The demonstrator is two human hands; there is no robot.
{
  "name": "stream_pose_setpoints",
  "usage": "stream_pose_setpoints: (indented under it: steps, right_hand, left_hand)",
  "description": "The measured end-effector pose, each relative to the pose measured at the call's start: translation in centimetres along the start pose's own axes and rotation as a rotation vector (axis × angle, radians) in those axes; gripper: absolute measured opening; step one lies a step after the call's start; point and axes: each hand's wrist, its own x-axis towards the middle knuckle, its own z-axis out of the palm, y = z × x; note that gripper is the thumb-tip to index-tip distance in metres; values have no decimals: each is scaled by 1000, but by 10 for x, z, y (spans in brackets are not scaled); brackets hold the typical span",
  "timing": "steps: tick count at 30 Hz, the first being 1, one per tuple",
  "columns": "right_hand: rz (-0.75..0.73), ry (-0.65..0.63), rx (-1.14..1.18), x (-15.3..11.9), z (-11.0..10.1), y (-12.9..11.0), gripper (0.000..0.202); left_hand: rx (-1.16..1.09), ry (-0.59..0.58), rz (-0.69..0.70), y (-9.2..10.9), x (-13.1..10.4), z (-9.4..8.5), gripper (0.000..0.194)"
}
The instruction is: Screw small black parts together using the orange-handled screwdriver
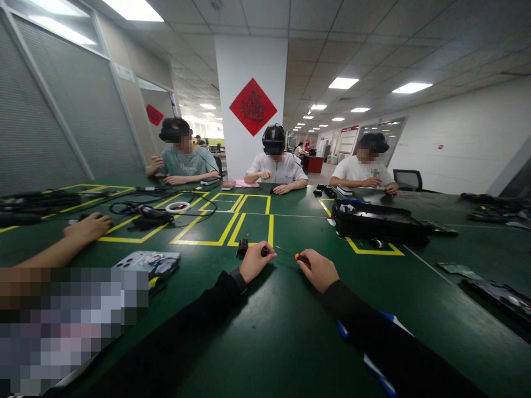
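My left hand (pixel 256 262) is closed round a small black part (pixel 264 252) above the green table (pixel 286 331). Held in my right hand (pixel 319 271) is a screwdriver (pixel 304 258) with a black and orange handle. Its thin shaft points left toward my left hand; whether the tip touches the black part cannot be made out. Just left of my left hand, a dark cylindrical part (pixel 243 248) stands on the table.
A long black tray (pixel 377 218) lies at the right, beyond yellow tape. Cables (pixel 145 213) and a clear bag (pixel 149 262) are on the left. A neighbour's hand (pixel 89 228) rests at far left. Several people sit across the table. Circuit boards lie far right.
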Motion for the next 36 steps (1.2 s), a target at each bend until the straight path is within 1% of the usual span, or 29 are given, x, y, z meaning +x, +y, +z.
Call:
stream_pose_setpoints:
  steps: [3, 6, 10, 12, 13, 15, 16, 18, 19, 20, 21, 23, 24, 26, 28, 30, 33, 35, 36]
  right_hand:
    - [-32, 14, -81, 1, 5, 3, 22]
    - [-74, 48, -143, 1, 8, 4, 25]
    - [-91, 11, -144, 0, 12, 5, 25]
    - [-85, -17, -116, 1, 12, 5, 25]
    - [-82, -15, -96, 1, 11, 4, 25]
    - [-92, 24, -37, 3, 7, 0, 29]
    - [-110, 56, 4, 4, 4, -3, 31]
    - [-179, 120, 103, 4, -3, -12, 34]
    - [-229, 144, 155, 4, -6, -17, 35]
    - [-283, 159, 203, 3, -9, -22, 37]
    - [-334, 168, 245, 2, -12, -27, 41]
    - [-410, 158, 306, -1, -17, -34, 50]
    - [-436, 139, 332, -2, -19, -36, 54]
    - [-470, 86, 393, -5, -21, -37, 57]
    - [-493, 40, 469, -6, -21, -35, 51]
    - [-501, 21, 536, -6, -19, -34, 43]
    - [-496, 8, 586, -3, -21, -34, 36]
    - [-460, 8, 586, 5, -28, -30, 38]
    - [-421, 22, 577, 10, -32, -22, 41]
  left_hand:
    - [124, -86, 45, 1, -2, 3, 15]
    - [200, -173, 77, 1, 0, 2, 15]
    - [167, -255, 54, 1, 5, -4, 19]
    - [92, -250, 41, 4, 7, -7, 22]
    - [30, -225, 29, 7, 8, -9, 23]
    - [-176, -109, -28, 15, 12, -9, 27]
    - [-327, -55, -87, 20, 14, -8, 31]
    - [-690, 5, -224, 31, 16, -5, 39]
    - [-840, -10, -288, 37, 16, -3, 42]
    - [-945, -54, -345, 42, 15, 0, 45]
    - [-1015, -118, -388, 47, 13, 3, 48]
    - [-1088, -290, -456, 56, 7, 8, 57]
    - [-1101, -364, -472, 60, 4, 10, 62]
    - [-1094, -454, -479, 65, -2, 11, 69]
    - [-1036, -545, -494, 67, -6, 9, 73]
    - [-971, -602, -494, 68, -7, 4, 73]
    - [-911, -621, -446, 69, -3, -2, 68]
    - [-876, -582, -387, 68, 3, -6, 63]
    - [-854, -541, -349, 66, 7, -7, 59]
